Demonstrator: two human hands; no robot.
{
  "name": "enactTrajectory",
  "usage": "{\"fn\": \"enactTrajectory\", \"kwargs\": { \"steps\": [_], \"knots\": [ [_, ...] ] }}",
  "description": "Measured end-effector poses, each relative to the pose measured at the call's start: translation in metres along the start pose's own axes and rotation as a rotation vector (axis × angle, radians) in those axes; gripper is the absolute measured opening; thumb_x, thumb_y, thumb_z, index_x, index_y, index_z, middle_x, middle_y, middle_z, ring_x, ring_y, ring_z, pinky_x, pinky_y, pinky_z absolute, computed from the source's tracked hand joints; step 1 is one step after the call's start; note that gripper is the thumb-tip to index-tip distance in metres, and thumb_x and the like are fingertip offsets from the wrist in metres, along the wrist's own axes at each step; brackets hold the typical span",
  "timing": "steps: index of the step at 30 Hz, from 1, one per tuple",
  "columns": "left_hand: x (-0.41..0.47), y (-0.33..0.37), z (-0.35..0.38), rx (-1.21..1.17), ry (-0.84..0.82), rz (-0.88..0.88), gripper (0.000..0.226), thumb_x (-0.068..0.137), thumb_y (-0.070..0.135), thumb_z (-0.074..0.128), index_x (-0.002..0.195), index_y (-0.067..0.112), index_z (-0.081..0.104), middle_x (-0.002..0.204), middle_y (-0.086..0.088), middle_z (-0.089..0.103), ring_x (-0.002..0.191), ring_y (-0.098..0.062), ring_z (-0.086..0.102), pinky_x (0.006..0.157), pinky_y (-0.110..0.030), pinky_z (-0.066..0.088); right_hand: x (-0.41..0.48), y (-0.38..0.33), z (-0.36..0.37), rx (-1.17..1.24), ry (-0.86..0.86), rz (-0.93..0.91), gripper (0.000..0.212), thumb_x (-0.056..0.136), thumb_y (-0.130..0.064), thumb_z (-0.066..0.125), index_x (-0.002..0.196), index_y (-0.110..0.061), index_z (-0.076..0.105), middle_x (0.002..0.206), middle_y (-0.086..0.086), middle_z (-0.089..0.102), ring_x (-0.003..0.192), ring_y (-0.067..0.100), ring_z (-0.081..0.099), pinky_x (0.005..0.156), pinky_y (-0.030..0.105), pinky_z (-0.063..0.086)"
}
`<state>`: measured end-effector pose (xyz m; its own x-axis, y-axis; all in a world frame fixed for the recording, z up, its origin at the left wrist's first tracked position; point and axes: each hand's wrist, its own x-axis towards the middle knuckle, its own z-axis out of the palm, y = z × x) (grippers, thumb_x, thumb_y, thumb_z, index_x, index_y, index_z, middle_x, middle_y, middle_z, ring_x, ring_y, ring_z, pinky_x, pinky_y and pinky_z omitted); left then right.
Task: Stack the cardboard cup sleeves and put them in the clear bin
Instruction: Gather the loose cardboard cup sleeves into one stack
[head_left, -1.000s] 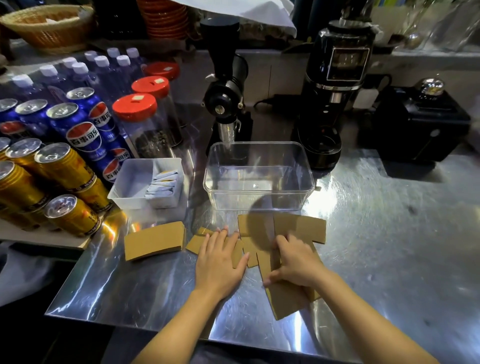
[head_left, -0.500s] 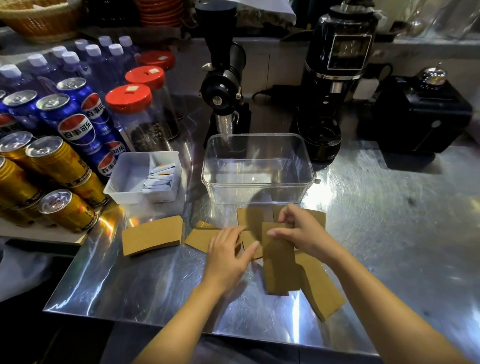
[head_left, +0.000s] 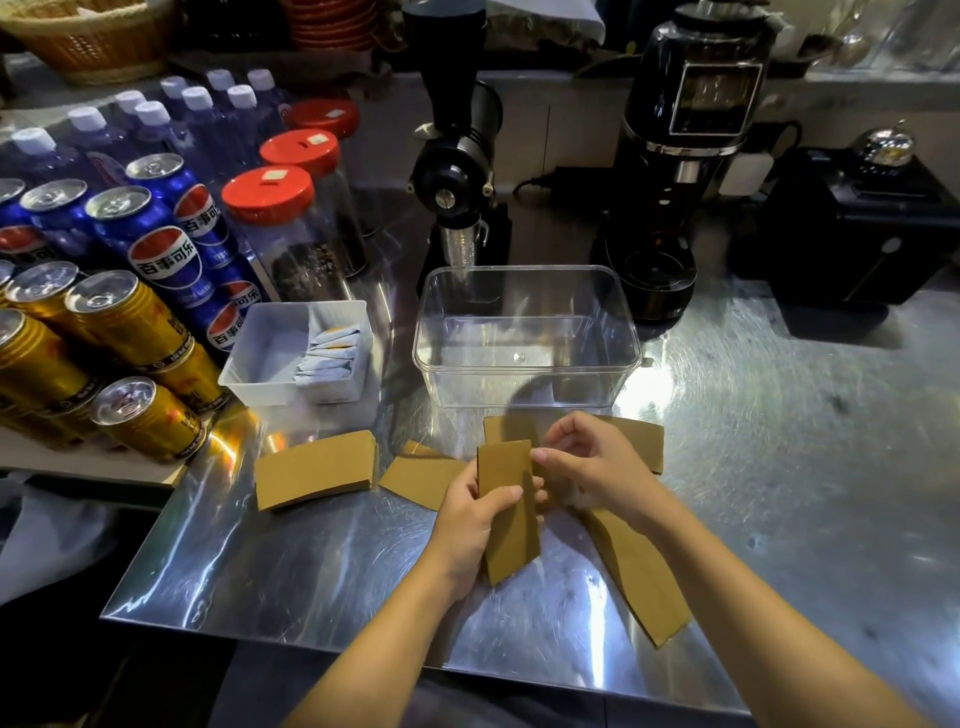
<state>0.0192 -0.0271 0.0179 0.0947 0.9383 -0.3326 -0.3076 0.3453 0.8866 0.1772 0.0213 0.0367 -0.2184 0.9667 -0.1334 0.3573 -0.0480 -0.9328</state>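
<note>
While left hand (head_left: 470, 525) fingers pinch upright sleeve (head_left: 509, 514), right hand (head_left: 592, 467) fingers grip its top.

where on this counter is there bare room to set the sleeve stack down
Bare steel lies right of the clear bin, in front of the black box. More runs along the near edge, below the lone sleeve left of the left hand. The left side is crowded: cans, the white tray. Loose sleeves clutter the centre.
</note>
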Motion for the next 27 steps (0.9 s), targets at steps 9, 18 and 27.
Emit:
{"fn": "enactTrajectory", "kwargs": {
  "steps": [9, 18, 27],
  "knots": [
    [0.014, -0.013, 0.014, -0.071, 0.052, -0.095, 0.038, 0.083, 0.009, 0.059, 0.113, -0.013, 0.052, 0.078, -0.013, 0.071, 0.07, -0.022, 0.067, 0.064, -0.034, 0.058, -0.03, 0.025, -0.035, -0.67, -0.003, 0.321, 0.069, 0.053, -0.055, 0.078, 0.101, -0.018, 0.045, 0.103, 0.008, 0.053, 0.09, 0.024, 0.053, 0.077, 0.04, 0.049],
    [0.028, -0.024, 0.033, -0.105, 0.015, -0.112, 0.037, 0.081, 0.017, 0.062, 0.105, -0.011, 0.058, 0.082, -0.017, 0.069, 0.07, -0.023, 0.067, 0.06, -0.032, 0.056, -0.055, 0.039, -0.029, -0.739, -0.035, 0.516, 0.083, 0.057, -0.043, 0.081, 0.117, -0.009, 0.034, 0.118, 0.017, 0.055, 0.104, 0.036, 0.056, 0.071, 0.037, 0.04],
    [0.026, -0.014, 0.034, -0.179, 0.057, -0.112, 0.029, 0.077, 0.016, 0.066, 0.099, -0.002, 0.059, 0.076, -0.015, 0.066, 0.064, -0.022, 0.065, 0.058, -0.033, 0.057, -0.039, 0.027, -0.059, -0.166, 0.134, 0.273, 0.024, 0.083, -0.019, 0.063, 0.067, -0.019, 0.046, 0.069, 0.0, 0.047, 0.063, 0.016, 0.044, 0.054, 0.027, 0.033]
  ]
}}
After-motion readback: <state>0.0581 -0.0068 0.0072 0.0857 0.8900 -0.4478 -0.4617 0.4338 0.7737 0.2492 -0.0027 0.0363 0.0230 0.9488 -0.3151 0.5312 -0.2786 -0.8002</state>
